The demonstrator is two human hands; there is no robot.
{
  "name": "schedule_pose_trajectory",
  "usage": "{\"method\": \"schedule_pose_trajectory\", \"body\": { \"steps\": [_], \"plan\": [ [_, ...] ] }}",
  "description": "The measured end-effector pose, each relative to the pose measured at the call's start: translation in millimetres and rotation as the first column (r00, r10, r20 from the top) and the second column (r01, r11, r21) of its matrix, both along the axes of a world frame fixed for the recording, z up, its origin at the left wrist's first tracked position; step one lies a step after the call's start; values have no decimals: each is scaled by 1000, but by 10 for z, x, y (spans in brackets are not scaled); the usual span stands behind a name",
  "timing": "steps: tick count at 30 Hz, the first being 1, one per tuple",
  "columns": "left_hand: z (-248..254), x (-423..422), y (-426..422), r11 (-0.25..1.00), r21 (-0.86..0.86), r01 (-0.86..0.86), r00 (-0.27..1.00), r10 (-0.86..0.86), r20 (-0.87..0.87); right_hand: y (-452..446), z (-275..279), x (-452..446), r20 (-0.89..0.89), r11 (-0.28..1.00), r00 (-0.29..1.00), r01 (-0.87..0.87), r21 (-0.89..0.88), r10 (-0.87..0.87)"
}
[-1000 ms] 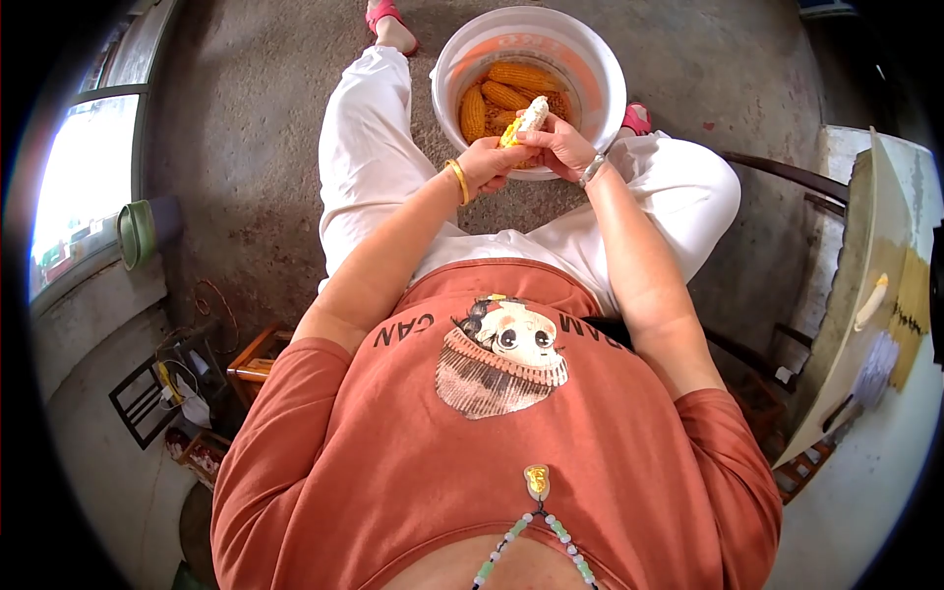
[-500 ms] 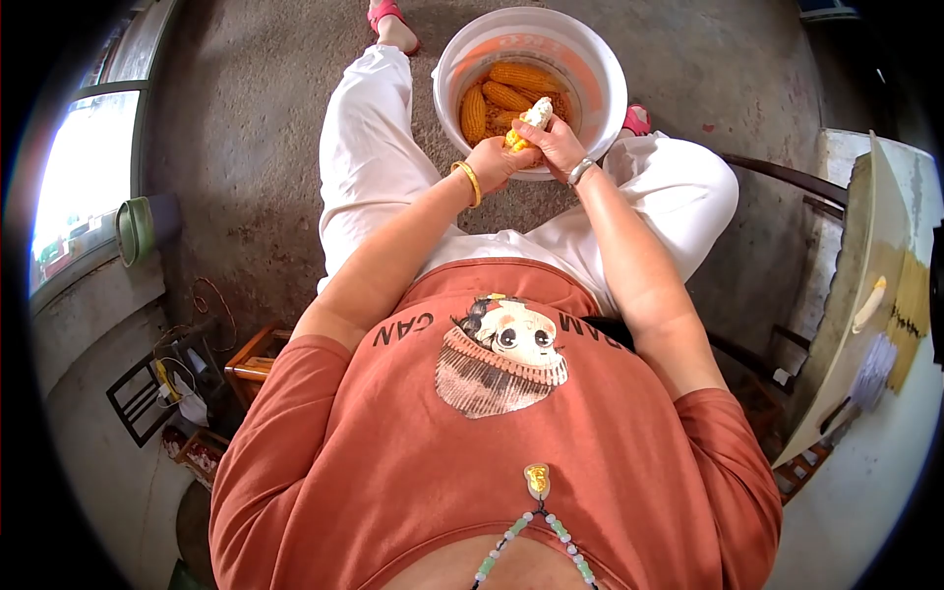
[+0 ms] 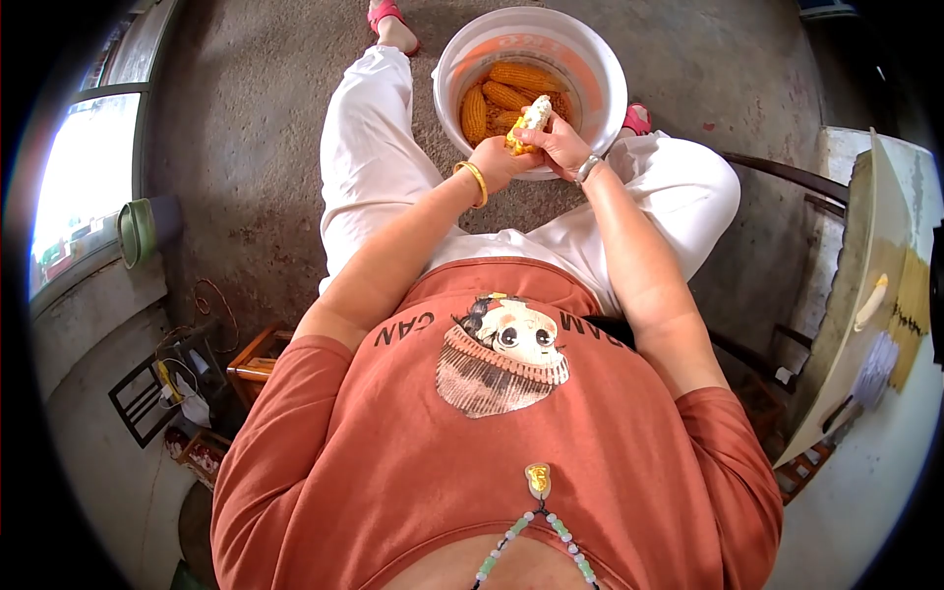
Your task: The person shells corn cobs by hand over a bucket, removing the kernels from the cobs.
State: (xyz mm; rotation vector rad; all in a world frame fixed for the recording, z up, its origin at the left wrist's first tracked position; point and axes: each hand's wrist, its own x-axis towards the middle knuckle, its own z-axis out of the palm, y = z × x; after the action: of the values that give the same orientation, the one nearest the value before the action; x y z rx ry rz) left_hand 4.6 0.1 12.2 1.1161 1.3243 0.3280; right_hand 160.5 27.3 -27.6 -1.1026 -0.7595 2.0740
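Grey floor [image 3: 261,147] occupied by white bucket [image 3: 595,79], yellow cobs [image 3: 506,95] heaped inside. Left hand [image 3: 498,162] and right hand [image 3: 562,149] held together, fingers of both clamped on part-stripped cob [image 3: 537,114], positioned over bucket's near side, bare white end tipped away from body. Gold bangle [image 3: 481,187] worn just behind left hand.

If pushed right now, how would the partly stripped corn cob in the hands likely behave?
The corn cob would probably roll, its sides looking rounded. It is likely stiff, looking straight between the left hand and right hand. Its yellow kernels might come loose, since the white end looks mostly bare.
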Motion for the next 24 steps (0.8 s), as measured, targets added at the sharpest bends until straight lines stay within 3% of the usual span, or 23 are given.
{"method": "schedule_pose_trajectory", "body": {
  "steps": [9,11,14,18,21,24],
  "plan": [
    [-254,36,26,1000,19,8,993,-6,-114,16,-30,-22,32,999,999,31,-32,-30],
    [-208,31,14,997,-37,-67,997,65,-51,34,60,11,-37,995,999,-17,-101,14],
    [-176,30,12,993,-78,-93,995,91,-27,-1,33,31,-13,991,993,-113,73,114],
    [-252,35,11,993,-74,-95,995,95,-7,5,-42,24,40,995,996,-87,41,85],
    [-406,83,-38,987,82,-135,980,120,156,-3,-141,-17,89,993,995,-54,110,44],
    [-357,131,-36,991,80,-105,994,107,-24,-18,-162,-61,160,990,987,-7,144,-16]
  ]
}}
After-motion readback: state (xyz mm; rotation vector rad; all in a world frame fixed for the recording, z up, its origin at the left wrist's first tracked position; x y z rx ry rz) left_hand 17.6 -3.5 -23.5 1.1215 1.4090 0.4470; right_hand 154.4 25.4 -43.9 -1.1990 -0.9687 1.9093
